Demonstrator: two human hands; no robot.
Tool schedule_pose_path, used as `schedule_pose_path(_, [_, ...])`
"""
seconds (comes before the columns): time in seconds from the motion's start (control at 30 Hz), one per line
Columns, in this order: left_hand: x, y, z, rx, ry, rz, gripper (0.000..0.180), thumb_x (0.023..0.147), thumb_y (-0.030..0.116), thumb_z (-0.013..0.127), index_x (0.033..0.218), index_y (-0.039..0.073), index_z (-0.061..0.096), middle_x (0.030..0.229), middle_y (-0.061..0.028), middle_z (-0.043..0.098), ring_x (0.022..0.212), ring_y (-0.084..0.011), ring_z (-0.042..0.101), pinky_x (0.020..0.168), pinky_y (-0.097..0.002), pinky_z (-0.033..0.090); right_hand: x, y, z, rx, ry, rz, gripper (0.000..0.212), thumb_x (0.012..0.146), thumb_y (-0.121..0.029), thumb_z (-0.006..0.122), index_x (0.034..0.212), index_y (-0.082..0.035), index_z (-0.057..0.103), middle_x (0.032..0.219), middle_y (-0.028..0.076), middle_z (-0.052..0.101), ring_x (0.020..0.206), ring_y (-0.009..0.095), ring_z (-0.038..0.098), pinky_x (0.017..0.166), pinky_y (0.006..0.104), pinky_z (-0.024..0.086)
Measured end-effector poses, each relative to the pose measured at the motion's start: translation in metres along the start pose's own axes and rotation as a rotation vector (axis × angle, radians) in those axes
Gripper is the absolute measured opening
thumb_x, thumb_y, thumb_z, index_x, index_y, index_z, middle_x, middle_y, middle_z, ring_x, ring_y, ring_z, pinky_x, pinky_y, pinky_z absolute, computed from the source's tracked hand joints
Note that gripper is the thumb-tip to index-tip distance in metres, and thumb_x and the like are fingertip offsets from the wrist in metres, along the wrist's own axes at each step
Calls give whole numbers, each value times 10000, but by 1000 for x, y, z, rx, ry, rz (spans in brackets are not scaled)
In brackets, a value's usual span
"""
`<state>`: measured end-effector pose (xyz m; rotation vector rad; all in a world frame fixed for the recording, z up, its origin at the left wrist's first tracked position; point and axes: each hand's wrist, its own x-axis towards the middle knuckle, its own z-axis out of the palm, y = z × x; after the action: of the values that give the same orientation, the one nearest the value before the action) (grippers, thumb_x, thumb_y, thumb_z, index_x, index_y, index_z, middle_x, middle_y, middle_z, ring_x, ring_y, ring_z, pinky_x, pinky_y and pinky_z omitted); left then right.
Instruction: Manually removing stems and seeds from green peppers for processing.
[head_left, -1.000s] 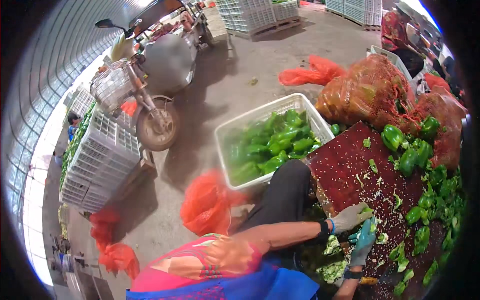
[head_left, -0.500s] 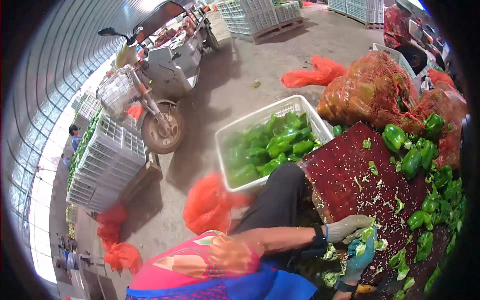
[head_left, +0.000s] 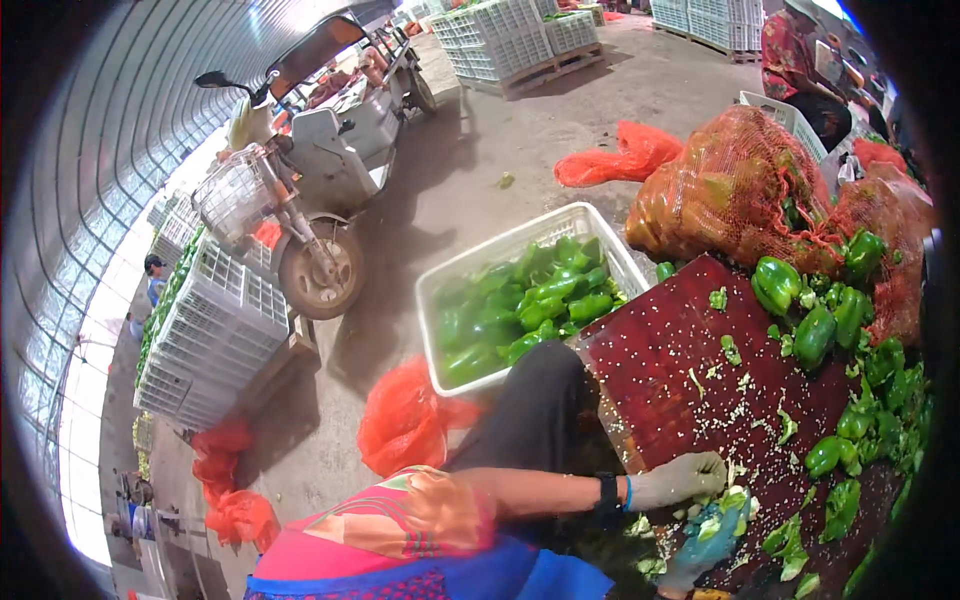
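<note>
My left hand, in a pale knit glove with a dark band at the wrist, is over the near edge of the dark red board. Its fingers are curled, and what they hold, if anything, is hidden. Just below it, my right hand in a teal glove is closed around pale green pepper scraps, somewhat blurred. White seeds and green bits are strewn over the board. Whole green bell peppers and cut pepper pieces lie along its right side.
A white crate of green peppers stands left of the board, by my knee. Red net sacks bulge behind the board. Loose red netting lies on the floor. Beyond are a cargo tricycle, stacked crates and a seated person.
My hands were together around a pale green pepper piece. Now the left has drawn up and away from the right, and the scraps stay at the right hand. The view has shifted slightly.
</note>
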<state>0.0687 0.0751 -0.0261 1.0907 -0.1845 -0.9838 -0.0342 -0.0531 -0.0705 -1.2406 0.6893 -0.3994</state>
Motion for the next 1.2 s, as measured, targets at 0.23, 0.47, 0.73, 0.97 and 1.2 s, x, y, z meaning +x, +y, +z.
schedule_pose_path(0.23, [4,-15,-9,526,54,127,387,944,320,595,1200,31,625,1099,-117,658,1005,-197,616,888,-345,489,-4,0,15,-214,-118,-63,508,1014,-300,434,1410,17,400,1216,168,580,1062,231,586,823,329,495])
schedule_pose_path(0.47, [-7,2,-14,726,159,188,320,796,249,632,1039,42,646,985,-126,622,933,-283,622,823,-402,495,-1,-2,15,-342,-173,-29,459,1031,-251,439,1371,58,443,1242,224,581,1113,286,575,918,359,454])
schedule_pose_path(0.73, [1,-5,-12,919,218,242,385,803,206,603,1162,72,563,1051,-161,570,937,-384,603,787,-476,497,7,-25,19,-404,-227,124,421,1019,-173,469,1344,94,475,1290,259,574,1195,331,564,1003,381,443])
schedule_pose_path(0.97, [-8,3,-2,895,210,91,404,845,221,597,1209,63,522,1063,-192,604,940,-405,627,779,-494,519,16,-20,22,-379,-252,63,454,1012,-202,469,1373,72,441,1305,234,557,1187,310,560,978,379,459])
schedule_pose_path(1.2, [4,-32,-15,929,192,401,289,869,248,580,1036,14,611,963,-199,635,890,-378,628,756,-471,510,23,-14,29,-345,-315,52,490,1005,-231,470,1402,50,406,1319,209,540,1179,289,556,954,376,475])
